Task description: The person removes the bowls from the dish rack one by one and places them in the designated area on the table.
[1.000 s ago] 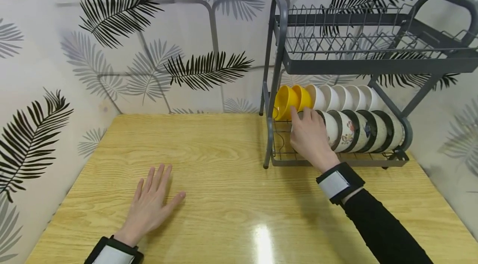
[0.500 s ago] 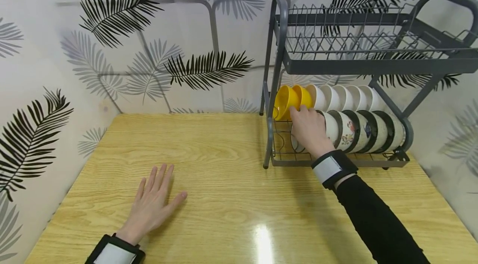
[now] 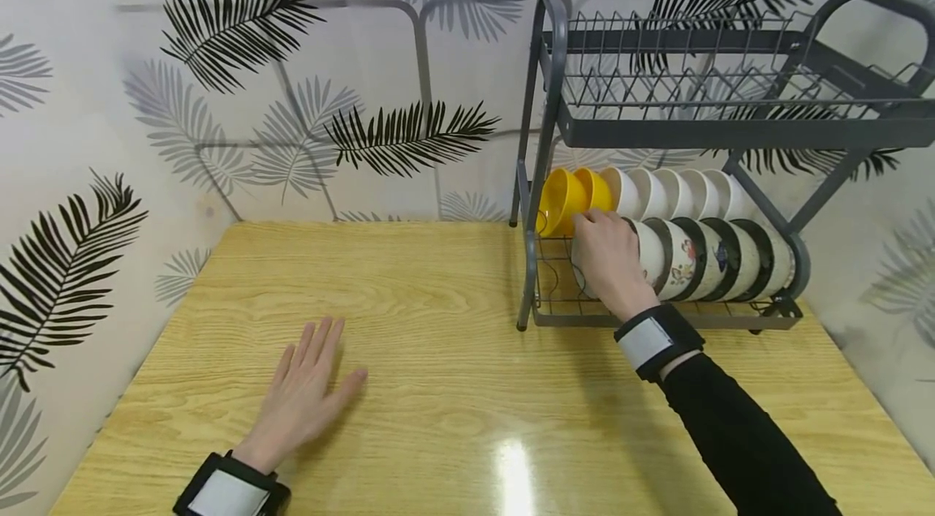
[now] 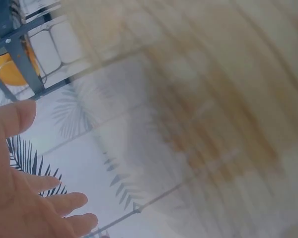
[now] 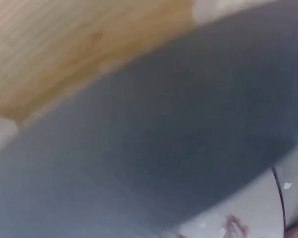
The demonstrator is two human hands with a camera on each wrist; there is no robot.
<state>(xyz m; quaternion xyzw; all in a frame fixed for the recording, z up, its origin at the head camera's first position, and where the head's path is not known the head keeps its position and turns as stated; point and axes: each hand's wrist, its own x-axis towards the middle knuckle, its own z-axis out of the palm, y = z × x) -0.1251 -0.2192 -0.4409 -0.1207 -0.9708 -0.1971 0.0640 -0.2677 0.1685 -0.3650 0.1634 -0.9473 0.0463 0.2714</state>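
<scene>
My right hand (image 3: 608, 260) reaches into the lower tier of the dish rack (image 3: 584, 320), its fingers curled over the rim of the leftmost bowl in the front row. A strip of that white bowl (image 3: 579, 271) shows left of the hand; the fingertips are hidden behind the knuckles. In the right wrist view, a patterned white bowl (image 5: 256, 213) appears at the lower right beyond a blurred dark rail (image 5: 154, 124). My left hand (image 3: 301, 398) is over the wooden table (image 3: 424, 386), palm down, fingers straight and thumb spread, holding nothing.
Two yellow bowls (image 3: 562, 199) and several white bowls (image 3: 675, 191) stand on edge in the back row. More flower-patterned bowls (image 3: 679, 260) line the front row right of my hand. The upper wire shelf (image 3: 672, 131) overhangs them. A leaf-patterned wall (image 3: 365, 53) rises behind.
My right hand has shifted slightly left and down from its first position, and more of the leftmost front bowl shows beside it. My left hand has stayed nearly still.
</scene>
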